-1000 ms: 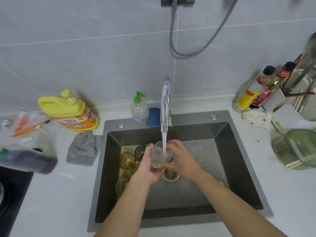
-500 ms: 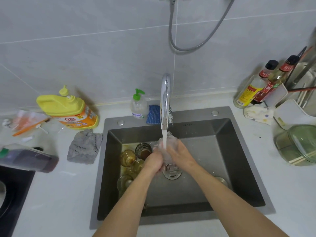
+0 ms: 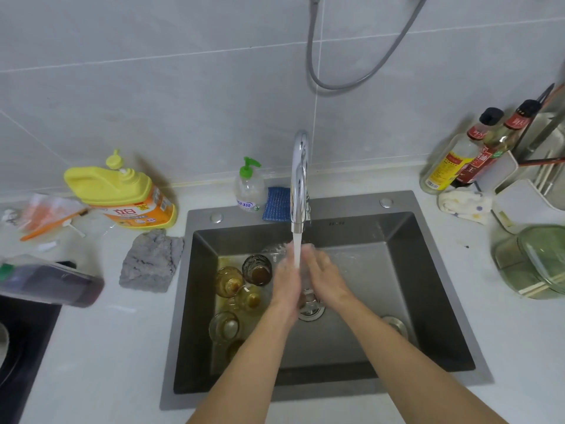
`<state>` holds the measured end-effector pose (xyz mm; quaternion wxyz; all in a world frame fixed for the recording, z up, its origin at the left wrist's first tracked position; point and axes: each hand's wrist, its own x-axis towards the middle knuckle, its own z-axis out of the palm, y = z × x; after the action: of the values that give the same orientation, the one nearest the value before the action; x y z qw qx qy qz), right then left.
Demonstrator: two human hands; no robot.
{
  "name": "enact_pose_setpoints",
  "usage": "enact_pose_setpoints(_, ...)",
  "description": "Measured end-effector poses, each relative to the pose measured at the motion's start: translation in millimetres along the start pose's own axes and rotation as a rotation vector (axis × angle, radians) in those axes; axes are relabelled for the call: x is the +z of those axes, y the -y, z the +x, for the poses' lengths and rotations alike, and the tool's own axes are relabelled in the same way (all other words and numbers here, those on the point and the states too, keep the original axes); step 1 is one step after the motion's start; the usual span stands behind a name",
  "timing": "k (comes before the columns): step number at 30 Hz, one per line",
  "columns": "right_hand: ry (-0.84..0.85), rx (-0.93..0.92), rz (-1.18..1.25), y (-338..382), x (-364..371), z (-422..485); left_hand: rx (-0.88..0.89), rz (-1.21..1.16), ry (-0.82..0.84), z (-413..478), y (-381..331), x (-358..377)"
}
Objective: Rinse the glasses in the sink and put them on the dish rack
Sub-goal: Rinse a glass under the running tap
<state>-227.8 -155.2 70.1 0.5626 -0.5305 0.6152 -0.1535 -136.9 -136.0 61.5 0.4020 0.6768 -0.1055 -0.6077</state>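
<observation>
Under the running tap (image 3: 299, 179), left hand (image 3: 286, 286) and right hand (image 3: 329, 278) hold a clear glass (image 3: 305, 264) — fingers (image 3: 319, 260) seemingly curled round it.

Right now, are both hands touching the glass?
Touching. The head view shows the clear glass clasped between the left hand and the right hand, under the running tap.

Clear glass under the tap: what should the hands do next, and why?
Probably tip the clear glass to pour it out: the left hand and right hand hold it in the running water, and amber glasses wait in the sink.
</observation>
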Motion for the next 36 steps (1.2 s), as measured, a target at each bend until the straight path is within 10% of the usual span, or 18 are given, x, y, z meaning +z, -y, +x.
enact_pose_setpoints(11, 0.177, 0.121, 0.645, -13.3, 9.3, 0.2, -0.087, -0.211, 0.021, 6.0, 0.0, -8.5)
enact_pose_setpoints(28, 0.14, 0.407, 1.143, -15.2, 44.1, 6.5, 0.525, 0.184, -0.297, -0.2, -3.9, 1.0)
enact_pose_setpoints(36, -0.038, 0.42, 0.337, 4.0, 34.5, 25.9, 0.543, 0.149, -0.317, -1.6, -14.2, -6.5)
